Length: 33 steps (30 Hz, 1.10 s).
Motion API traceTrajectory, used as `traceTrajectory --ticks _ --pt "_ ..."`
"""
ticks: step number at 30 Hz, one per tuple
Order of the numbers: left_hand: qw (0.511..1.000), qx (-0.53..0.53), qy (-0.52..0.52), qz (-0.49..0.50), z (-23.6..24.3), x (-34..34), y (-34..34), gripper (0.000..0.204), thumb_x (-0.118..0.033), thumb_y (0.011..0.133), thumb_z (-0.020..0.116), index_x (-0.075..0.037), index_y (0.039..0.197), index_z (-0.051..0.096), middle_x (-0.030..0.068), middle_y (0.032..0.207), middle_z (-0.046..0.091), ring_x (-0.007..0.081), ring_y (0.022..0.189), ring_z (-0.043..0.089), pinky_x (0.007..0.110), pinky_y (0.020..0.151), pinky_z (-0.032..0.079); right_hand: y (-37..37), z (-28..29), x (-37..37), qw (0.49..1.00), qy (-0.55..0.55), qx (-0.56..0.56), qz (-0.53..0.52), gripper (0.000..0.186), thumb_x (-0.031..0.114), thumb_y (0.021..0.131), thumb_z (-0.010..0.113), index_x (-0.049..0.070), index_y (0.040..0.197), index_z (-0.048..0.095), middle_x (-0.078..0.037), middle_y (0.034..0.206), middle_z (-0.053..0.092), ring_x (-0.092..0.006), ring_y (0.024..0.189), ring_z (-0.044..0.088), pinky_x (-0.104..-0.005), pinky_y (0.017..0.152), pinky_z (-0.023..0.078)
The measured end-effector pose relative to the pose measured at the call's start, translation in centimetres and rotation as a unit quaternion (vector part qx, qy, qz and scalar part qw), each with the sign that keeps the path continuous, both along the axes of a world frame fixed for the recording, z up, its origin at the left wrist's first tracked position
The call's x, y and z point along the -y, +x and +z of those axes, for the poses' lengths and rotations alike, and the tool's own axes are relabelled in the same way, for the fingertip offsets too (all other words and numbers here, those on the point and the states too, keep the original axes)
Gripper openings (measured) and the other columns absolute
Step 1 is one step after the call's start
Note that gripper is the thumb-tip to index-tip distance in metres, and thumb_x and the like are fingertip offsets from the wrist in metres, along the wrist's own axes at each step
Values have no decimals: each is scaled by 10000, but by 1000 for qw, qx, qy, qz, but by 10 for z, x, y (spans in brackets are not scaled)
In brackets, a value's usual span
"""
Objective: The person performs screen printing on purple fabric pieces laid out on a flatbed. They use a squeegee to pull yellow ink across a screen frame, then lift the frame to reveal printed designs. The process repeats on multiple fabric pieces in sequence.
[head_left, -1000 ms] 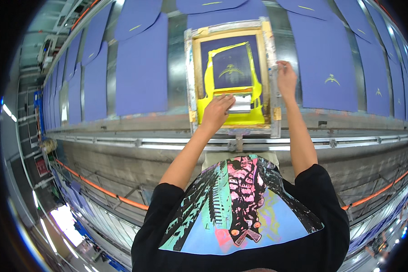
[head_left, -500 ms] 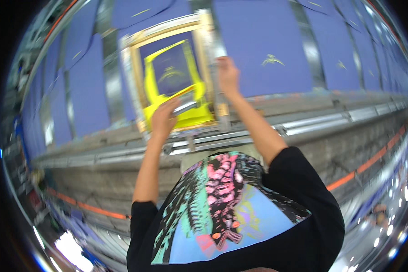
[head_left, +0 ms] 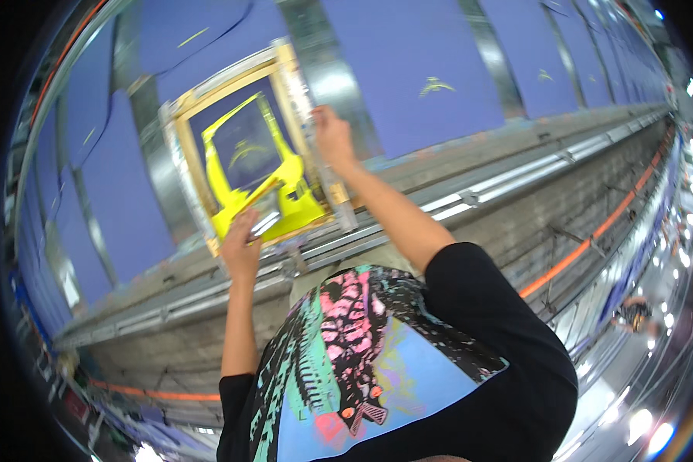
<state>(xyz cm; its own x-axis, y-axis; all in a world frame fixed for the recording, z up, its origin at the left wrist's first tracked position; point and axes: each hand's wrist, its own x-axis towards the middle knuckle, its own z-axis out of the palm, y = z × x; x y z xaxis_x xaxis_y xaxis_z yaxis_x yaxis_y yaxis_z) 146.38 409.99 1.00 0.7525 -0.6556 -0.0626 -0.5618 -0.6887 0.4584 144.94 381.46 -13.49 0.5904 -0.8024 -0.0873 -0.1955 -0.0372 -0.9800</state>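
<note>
A screen-printing frame [head_left: 291,78] with dark mesh [head_left: 235,123] and bright yellow ink [head_left: 300,204] lies over the lilac panels at upper centre-left. My left hand [head_left: 241,237] grips a squeegee [head_left: 266,223] at the lower end of the screen, in the ink; its blade sits at a slant. My right hand [head_left: 333,138] has its fingers closed on the frame's right side bar. A pale yellow motif shows faintly through the mesh.
Lilac fabric panels [head_left: 404,42], some with small yellow motifs, lie in a long row on a metal bed [head_left: 323,69]. A metal rail [head_left: 531,165] and an orange pipe [head_left: 562,263] run along the near side, between the bed and my body.
The view has swung, so frame and panels now appear further left and tilted. My left hand and the squeegee are more slanted and lower left; my right hand stays on the frame's side.
</note>
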Motion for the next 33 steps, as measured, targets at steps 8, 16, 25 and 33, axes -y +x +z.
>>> traceTrajectory --ticks 8,16,25,33 --pt "978 104 138 -113 0 -11 16 595 56 735 711 -185 1279 698 45 1351 679 339 1276 615 464 1079 483 6 6 -11 1000 -21 -12 6 208 247 1042 564 96 1153 652 -250 869 698 -489 853 666 -554 718 505" --pt "994 37 97 -32 16 98 215 426 -105 768 685 -221 1169 770 132 777 709 287 703 699 377 661 539 2 27 -10 997 16 -56 49 173 216 1040 570 90 1140 633 -229 777 674 -453 739 654 -509 672 489" --pt "984 133 105 -56 -18 74 137 356 -32 805 634 -204 1070 796 84 1040 768 311 948 725 438 821 580 2 25 -9 998 -1 -48 29 154 192 1042 570 79 1125 635 -206 705 627 -429 669 624 -504 632 462" --pt "993 82 83 -20 -10 61 125 376 -34 811 639 -230 1093 793 75 1031 766 305 904 721 412 812 578 0 30 -3 998 22 -53 34 162 181 1041 562 64 1128 634 -199 707 629 -392 652 626 -477 629 464"
